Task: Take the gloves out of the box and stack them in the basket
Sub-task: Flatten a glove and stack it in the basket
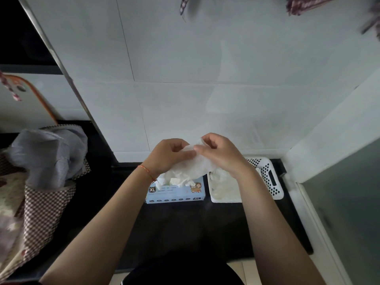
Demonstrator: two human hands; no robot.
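A thin translucent white glove hangs between my two hands above the glove box. My left hand pinches its left side, and my right hand pinches its upper edge. The light blue box is marked XL and stands on the black counter, with more crumpled gloves sticking out of its top opening. Just right of the box sits a white perforated basket holding several pale gloves; my right forearm crosses over part of it.
A white tiled wall rises right behind the box and basket, and a white side wall closes the corner on the right. A checked fabric bag with a grey plastic bag in it stands at the left.
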